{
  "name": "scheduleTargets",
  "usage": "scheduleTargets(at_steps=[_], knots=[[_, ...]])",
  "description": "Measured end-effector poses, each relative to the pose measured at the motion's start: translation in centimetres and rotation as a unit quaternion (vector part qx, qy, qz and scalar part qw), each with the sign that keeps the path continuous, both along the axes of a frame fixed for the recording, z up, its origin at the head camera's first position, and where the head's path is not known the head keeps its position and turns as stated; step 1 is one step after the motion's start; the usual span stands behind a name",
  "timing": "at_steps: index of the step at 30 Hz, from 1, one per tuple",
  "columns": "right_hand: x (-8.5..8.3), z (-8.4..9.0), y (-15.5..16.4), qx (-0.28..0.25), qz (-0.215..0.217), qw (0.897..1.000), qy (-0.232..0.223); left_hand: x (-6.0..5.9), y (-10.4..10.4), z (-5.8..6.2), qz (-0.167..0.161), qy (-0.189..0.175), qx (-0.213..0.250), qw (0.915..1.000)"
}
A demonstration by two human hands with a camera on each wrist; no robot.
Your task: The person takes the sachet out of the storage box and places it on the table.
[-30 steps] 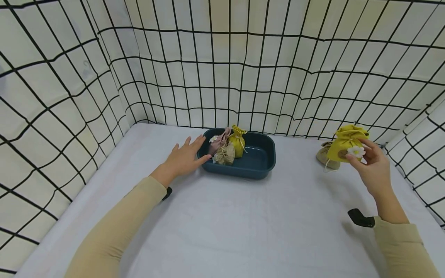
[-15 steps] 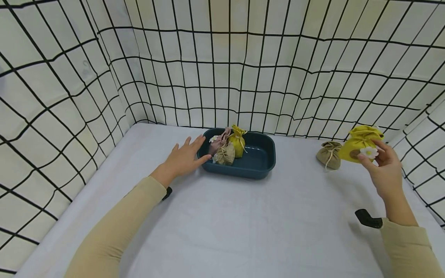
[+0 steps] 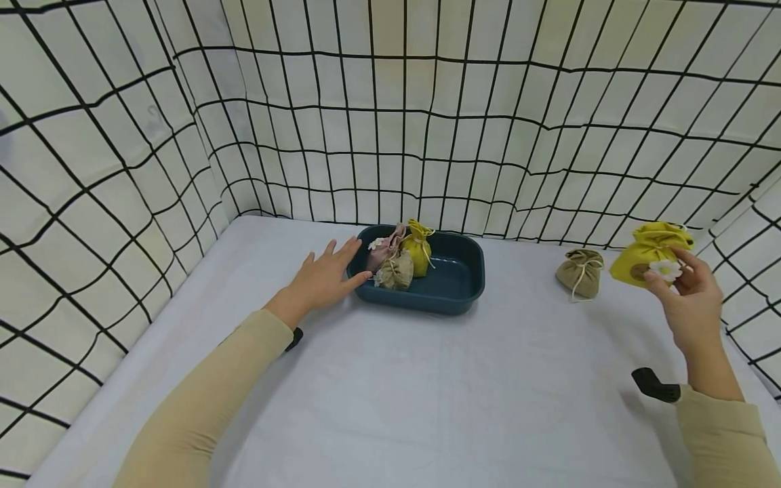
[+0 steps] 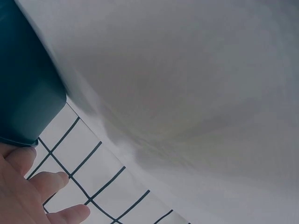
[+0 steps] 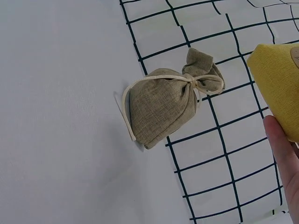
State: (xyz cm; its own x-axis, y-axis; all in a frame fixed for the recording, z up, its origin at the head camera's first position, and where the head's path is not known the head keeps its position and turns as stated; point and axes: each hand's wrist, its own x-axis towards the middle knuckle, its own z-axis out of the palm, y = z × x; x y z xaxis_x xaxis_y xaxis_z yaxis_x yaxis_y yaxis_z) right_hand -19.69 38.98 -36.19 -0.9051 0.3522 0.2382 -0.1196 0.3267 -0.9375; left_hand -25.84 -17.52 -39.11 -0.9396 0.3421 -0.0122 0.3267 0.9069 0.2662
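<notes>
My right hand [image 3: 692, 298] pinches a yellow drawstring pouch [image 3: 634, 261] with a white flower on its front, raised over the right side of the table. Just left of it, a beige drawstring pouch [image 3: 581, 274] tied with a cream cord stands on the white cloth; the right wrist view shows this beige pouch [image 5: 163, 102] close up. My left hand [image 3: 323, 274] has its fingers spread, resting at the left rim of a dark teal tray [image 3: 451, 301]. Inside the tray's left half sit a pink pouch [image 3: 381, 254], a small beige pouch [image 3: 395, 271] and another yellow pouch [image 3: 419, 254].
White cloth [image 3: 390, 393] covers the table. Walls with a black grid pattern [image 3: 403, 129] enclose it at the back and both sides, the right one close to my right hand. A black wrist mount [image 3: 655, 386] juts out under my right wrist.
My right hand has carried the yellow pouch to the right, away from the beige pouch, which now shows whole. The left hand and the tray have stayed in place.
</notes>
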Motion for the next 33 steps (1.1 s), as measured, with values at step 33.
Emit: scheduleTargets(at_steps=[33], knots=[[-1.1, -2.3, 3.4, -0.026, 0.047, 0.996, -0.074, 0.1, 0.1, 0.3, -0.001, -0.004, 0.005, 1.0]])
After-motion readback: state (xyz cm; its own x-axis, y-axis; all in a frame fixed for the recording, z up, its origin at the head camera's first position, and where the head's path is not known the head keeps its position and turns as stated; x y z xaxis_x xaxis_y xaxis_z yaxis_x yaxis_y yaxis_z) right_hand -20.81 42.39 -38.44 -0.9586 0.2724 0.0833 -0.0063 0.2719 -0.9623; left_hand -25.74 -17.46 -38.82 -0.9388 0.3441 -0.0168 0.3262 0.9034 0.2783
